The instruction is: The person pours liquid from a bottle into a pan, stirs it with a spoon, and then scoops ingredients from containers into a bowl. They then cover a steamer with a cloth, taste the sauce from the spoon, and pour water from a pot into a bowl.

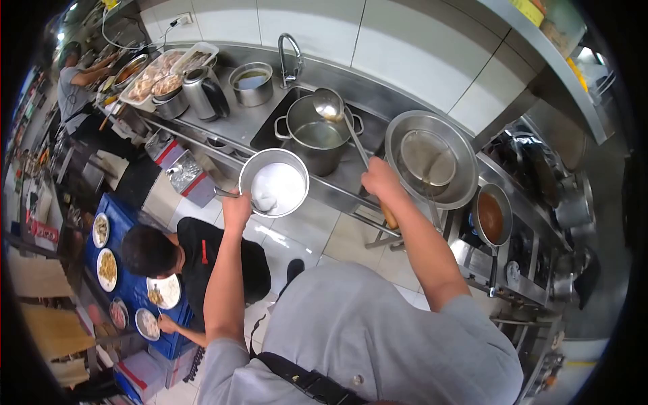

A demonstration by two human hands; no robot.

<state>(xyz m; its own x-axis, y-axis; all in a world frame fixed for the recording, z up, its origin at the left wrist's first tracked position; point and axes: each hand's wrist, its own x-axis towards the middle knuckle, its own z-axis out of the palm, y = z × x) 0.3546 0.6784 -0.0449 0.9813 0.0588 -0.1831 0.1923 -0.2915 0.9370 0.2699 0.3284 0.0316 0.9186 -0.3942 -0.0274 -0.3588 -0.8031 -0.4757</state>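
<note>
My left hand (235,212) is closed at the rim of a metal pot (303,192) with white contents, held in the air in front of the counter. A metal spoon (263,202) rests in it, its handle running out past my fingers. My right hand (380,179) is closed around the long handle of a ladle (329,105) with a wooden end. The ladle's bowl hangs over the back rim of a two-handled stockpot (317,154). That stockpot stands in the sink with cloudy liquid inside.
Right of the sink, a wide metal basin (466,158) holds a round strainer (428,162). A pan of brown sauce (491,214) sits on the stove. An electric kettle (206,94) stands left. One person (216,253) works over plates on a blue table (135,253); another (74,94) stands farther back.
</note>
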